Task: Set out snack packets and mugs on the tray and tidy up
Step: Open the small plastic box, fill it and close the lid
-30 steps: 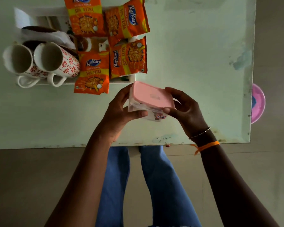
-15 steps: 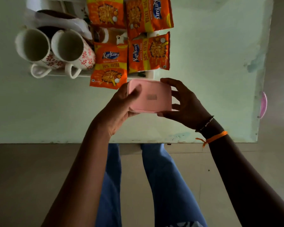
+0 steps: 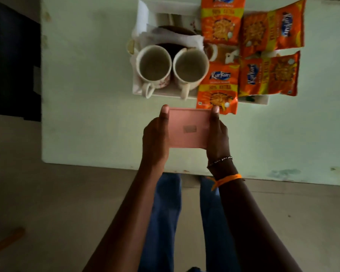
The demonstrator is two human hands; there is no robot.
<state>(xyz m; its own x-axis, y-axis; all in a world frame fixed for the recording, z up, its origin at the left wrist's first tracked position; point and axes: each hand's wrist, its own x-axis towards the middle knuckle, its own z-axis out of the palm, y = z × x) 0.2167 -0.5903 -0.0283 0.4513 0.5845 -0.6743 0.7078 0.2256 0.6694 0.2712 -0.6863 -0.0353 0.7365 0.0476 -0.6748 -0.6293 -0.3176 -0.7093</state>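
A pale green desk [image 3: 90, 95] with a scuffed, paint-flecked near edge is standing on a dull grey floor [image 3: 47, 203], with something dark lying at the far left. On the far part of the desk a white rectangular tray [image 3: 165, 94] is carrying two round ceramic mugs [image 3: 153, 65], both showing bare insides, side by side with their handles pointing toward the near side; the left one is showing a red floral print. Behind them a crumpled white napkin [image 3: 171, 37] is lying over a dark round dish. To the right of the mugs, four glossy orange snack packets [image 3: 218, 89] are resting on the tray, each reading "Kurkure", with a yellow band reading "50% EXTRA" on the nearest one, whose near end is overhanging the tray's edge. Near the tray, the left hand [image 3: 155, 138] and the right hand [image 3: 217, 136] are clamping the two short sides of a flat pink plastic box [image 3: 188, 130], thumbs lying over its lid; the small label at its centre is too blurred to read. The right wrist is wearing a beaded bracelet [image 3: 221, 160] and an orange thread [image 3: 226, 178].
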